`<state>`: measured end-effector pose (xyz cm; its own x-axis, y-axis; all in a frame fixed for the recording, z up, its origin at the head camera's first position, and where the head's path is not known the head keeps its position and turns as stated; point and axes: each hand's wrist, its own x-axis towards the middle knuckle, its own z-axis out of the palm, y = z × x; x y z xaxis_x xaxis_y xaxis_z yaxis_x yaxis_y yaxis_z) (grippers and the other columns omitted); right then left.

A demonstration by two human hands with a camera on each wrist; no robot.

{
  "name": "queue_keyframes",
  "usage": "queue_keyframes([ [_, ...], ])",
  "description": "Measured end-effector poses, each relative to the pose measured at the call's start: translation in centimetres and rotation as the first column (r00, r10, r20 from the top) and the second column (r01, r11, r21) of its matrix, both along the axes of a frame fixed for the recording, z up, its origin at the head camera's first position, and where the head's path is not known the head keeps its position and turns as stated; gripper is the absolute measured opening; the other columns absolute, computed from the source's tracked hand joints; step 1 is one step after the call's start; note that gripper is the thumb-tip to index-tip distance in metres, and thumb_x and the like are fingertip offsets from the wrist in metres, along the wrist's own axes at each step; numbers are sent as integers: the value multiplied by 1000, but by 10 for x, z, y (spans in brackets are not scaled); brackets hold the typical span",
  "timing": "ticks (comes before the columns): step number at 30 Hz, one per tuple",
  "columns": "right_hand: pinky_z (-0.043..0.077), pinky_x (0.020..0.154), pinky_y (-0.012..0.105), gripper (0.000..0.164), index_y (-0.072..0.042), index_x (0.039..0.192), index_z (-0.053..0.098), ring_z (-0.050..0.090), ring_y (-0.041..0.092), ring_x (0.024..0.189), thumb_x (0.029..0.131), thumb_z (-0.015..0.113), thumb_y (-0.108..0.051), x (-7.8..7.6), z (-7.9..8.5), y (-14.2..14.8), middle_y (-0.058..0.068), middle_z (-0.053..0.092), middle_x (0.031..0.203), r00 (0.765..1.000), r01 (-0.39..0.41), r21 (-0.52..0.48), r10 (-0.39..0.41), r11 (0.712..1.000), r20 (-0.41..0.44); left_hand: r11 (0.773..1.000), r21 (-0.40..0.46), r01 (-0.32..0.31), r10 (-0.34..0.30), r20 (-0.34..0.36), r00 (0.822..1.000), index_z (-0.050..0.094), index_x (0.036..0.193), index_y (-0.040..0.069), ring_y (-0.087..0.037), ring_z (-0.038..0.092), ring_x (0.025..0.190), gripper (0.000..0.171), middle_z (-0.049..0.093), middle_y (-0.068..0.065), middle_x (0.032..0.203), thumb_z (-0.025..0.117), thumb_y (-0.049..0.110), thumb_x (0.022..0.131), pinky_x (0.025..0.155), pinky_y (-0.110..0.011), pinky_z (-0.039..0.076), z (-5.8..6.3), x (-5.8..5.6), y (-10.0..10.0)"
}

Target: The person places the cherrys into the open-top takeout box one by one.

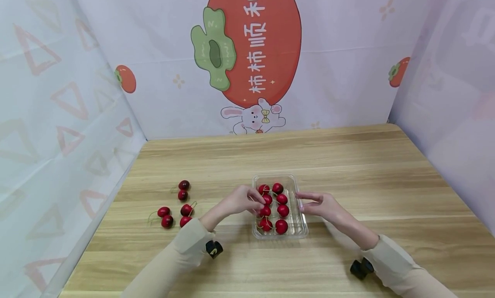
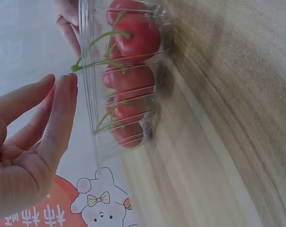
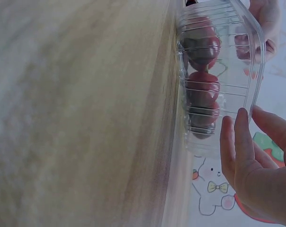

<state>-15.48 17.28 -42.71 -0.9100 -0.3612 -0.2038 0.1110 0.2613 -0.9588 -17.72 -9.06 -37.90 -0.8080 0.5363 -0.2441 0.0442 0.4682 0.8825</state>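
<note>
A clear plastic box (image 1: 303, 229) stands on the table with several red cherries (image 1: 282, 210) in two columns, their green stems (image 2: 93, 45) rising toward the rim. My left hand (image 1: 247, 200) is over the box's left side, just above the cherries there. In the left wrist view its fingers are gently bent with nothing between them, the tips close to a stem end at the rim. My right hand (image 1: 320, 204) is at the box's right wall, fingers extended. Its fingertips (image 3: 242, 113) are right at the rim in the right wrist view.
Left of the box lie three pairs of cherries, one dark pair (image 1: 183, 190) farther back, another pair (image 1: 165, 217) at the far left and a third (image 1: 186, 210) near my left sleeve. Printed cloth (image 1: 332, 74) walls the wooden table (image 1: 348, 160) at back and sides.
</note>
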Motion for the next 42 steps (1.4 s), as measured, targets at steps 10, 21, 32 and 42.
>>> queue_keyframes([
  [10, 39, 93, 42, 50, 1, 126, 47, 57, 22, 101, 82, 63, -17, -1, 1, 0, 19, 46, 127, 1000, -1, 6, 1, 1000, 6, 999, -2, 33, -33, -77, 997, 62, 91, -9, -25, 62, 72, 14, 64, -14, 84, 59, 2, 82, 64, -39, 53, 5, 0, -13],
  [21, 40, 92, 41, 50, 1, 125, 47, 57, 21, 101, 82, 63, -18, -1, 2, 0, 19, 47, 127, 1000, 4, 11, -4, 1000, 10, 999, -40, 15, -21, -150, 989, 63, 92, -6, -34, 59, 80, 17, 63, -10, 83, 60, 9, 83, 66, -37, 52, 10, 5, -35],
  [32, 39, 93, 40, 52, 2, 126, 46, 58, 19, 99, 82, 63, -19, -1, 3, 0, 20, 49, 124, 1000, 1, 9, -1, 1000, 23, 997, -61, -39, 26, -201, 979, 62, 95, -4, -33, 59, 79, 18, 63, -12, 89, 58, 11, 85, 68, -41, 51, 15, 6, -68],
  [42, 40, 92, 39, 53, 2, 126, 45, 58, 18, 99, 82, 64, -20, -1, 3, 1, 20, 50, 123, 1000, -4, 9, 4, 1000, 24, 988, -132, -80, 43, -262, 964, 63, 99, 4, -24, 59, 86, 20, 63, -6, 95, 57, 18, 86, 74, -38, 49, 15, 9, -97],
])
